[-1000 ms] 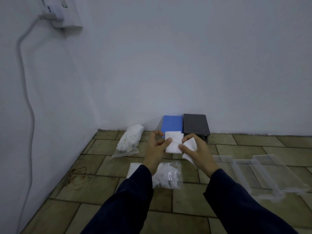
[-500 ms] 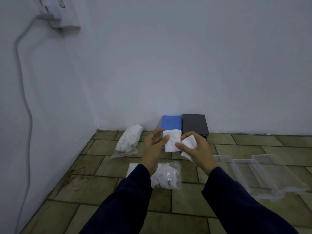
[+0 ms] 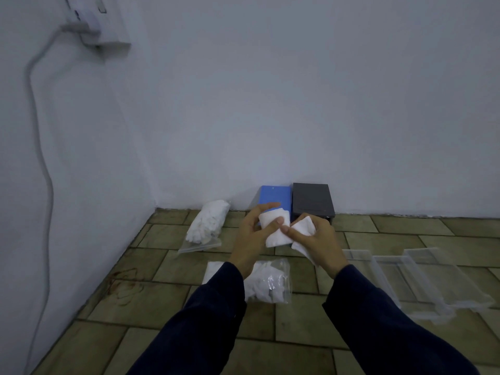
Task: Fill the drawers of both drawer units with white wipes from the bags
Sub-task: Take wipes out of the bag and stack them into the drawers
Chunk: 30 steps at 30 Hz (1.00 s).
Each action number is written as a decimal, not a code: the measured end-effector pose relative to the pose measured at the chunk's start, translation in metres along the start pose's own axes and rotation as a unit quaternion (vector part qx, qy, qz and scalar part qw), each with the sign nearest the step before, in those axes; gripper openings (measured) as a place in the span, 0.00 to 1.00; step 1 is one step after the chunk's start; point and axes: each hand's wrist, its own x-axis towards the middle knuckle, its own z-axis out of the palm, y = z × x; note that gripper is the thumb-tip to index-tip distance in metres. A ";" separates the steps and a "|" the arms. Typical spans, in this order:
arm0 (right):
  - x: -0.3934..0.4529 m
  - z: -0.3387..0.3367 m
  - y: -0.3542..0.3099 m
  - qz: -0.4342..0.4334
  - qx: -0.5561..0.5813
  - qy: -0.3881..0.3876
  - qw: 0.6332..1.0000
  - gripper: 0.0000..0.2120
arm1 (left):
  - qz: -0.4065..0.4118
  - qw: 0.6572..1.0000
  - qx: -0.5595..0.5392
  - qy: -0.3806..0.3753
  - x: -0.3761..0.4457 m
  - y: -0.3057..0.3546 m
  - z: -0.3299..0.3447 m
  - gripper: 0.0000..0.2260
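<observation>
while raised together, left hand (image 3: 253, 234) and right hand (image 3: 315, 240) each pinch a white wipe (image 3: 274, 226).

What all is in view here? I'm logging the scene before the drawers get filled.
Wipes: two, white, one held in each hand.
Bags: two, clear, full of white wipes, on the floor; one by the left wall, one under the left wrist.
Drawer units: two, blue and black, side by side against the back wall.
Drawers: clear, on the floor at right; they overlap, count unclear.
Socket: one, white, on the left wall, cable hanging down.
Floor: olive tiles.
Left hand: pinches a wipe.
Right hand: grips the other wipe.
Sleeves: two, dark blue.
</observation>
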 end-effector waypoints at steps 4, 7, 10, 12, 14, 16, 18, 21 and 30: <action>-0.002 0.000 -0.001 0.001 -0.002 -0.006 1.000 0.08 | 0.004 0.999 0.015 0.035 0.002 -0.003 0.000 0.06; -0.001 0.000 -0.001 0.002 -0.003 -0.007 1.000 0.08 | -0.002 0.999 0.013 0.043 0.003 -0.004 0.000 0.06; 0.000 0.000 0.000 -0.007 -0.002 -0.009 1.000 0.09 | 0.001 0.999 0.006 0.042 0.004 -0.003 0.000 0.08; 0.000 0.001 0.001 -0.007 -0.001 -0.015 1.000 0.09 | 0.003 0.999 0.016 0.040 0.004 -0.002 0.000 0.08; 0.001 0.001 0.002 -0.006 -0.003 -0.015 1.000 0.08 | 0.008 0.999 0.036 0.033 0.004 -0.001 0.000 0.08; 0.002 0.002 0.003 -0.006 -0.007 -0.011 1.000 0.08 | 0.015 0.998 0.057 0.019 0.004 -0.001 0.001 0.08; 0.002 0.001 0.003 -0.003 -0.004 -0.009 1.000 0.08 | 0.020 0.997 0.073 0.009 0.004 -0.001 0.001 0.08; 0.001 0.000 0.005 0.002 0.011 -0.018 1.000 0.07 | 0.017 0.997 0.069 0.014 0.005 -0.001 0.001 0.06; 0.003 -0.002 0.011 0.014 0.001 -0.023 1.000 0.08 | 0.001 0.996 0.093 0.017 0.006 -0.003 0.003 0.04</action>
